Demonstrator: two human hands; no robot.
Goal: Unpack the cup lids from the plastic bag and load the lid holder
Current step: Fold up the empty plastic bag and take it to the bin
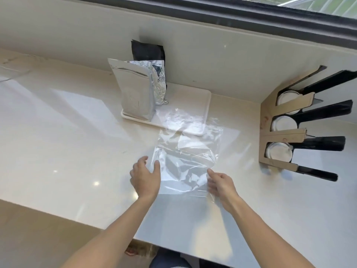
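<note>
A clear plastic bag [188, 151] lies flat and looks empty on the pale counter, its far end resting over a white tray. My left hand [145, 176] is spread at the bag's near left edge, fingertips touching it. At the near right corner my right hand [220, 183] rests with fingers apart on the plastic. The lid holder [286, 135], wood with black dividers, stands at the right against the wall. White cup lids [283, 123] sit in its three slots.
A white tray [199, 99] at the back holds a silver foil pouch [133, 89], a crumpled foil pouch [159, 84] and a black pouch [146, 51]. The counter's front edge runs diagonally below my forearms. A dark window frame runs along the top.
</note>
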